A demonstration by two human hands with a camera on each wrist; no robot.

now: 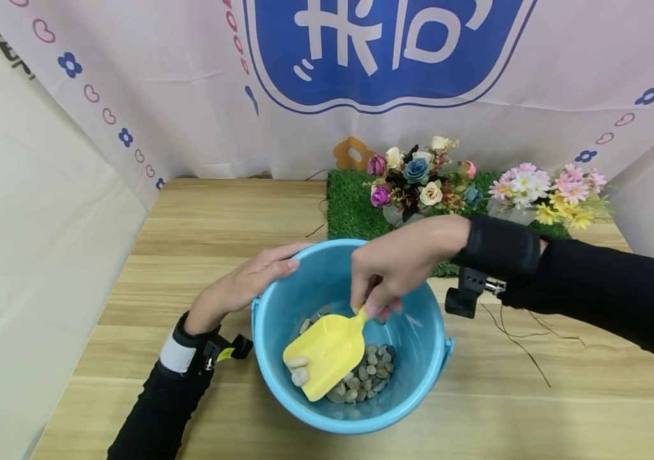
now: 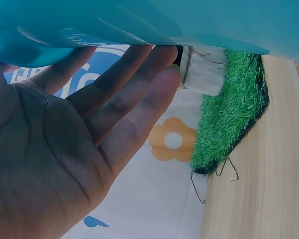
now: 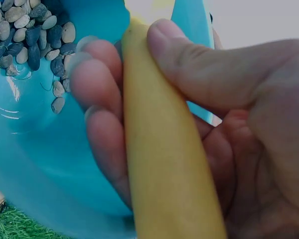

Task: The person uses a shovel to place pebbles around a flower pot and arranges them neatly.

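Note:
A blue bucket (image 1: 436,383) stands on the table with grey and dark pebbles (image 1: 364,377) on its bottom. My left hand (image 1: 246,281) holds the bucket's left rim, thumb over the edge and the other fingers (image 2: 134,124) reaching along the outside. Inside the bucket, my right hand (image 1: 396,262) grips a yellow toy shovel (image 1: 327,351) by its handle (image 3: 164,134). The shovel's blade slants down to the left above the pebbles. Two pale stones (image 1: 299,374) lie at the blade's left edge. The blade hides part of the pebble pile.
Behind the bucket is a green artificial-grass mat (image 1: 350,204) bearing mixed artificial flowers (image 1: 419,176) and a pink, white and yellow bunch (image 1: 551,191). Thin dark strands (image 1: 516,345) lie on the wooden table (image 1: 200,223). A printed cloth (image 1: 188,115) hangs at the back.

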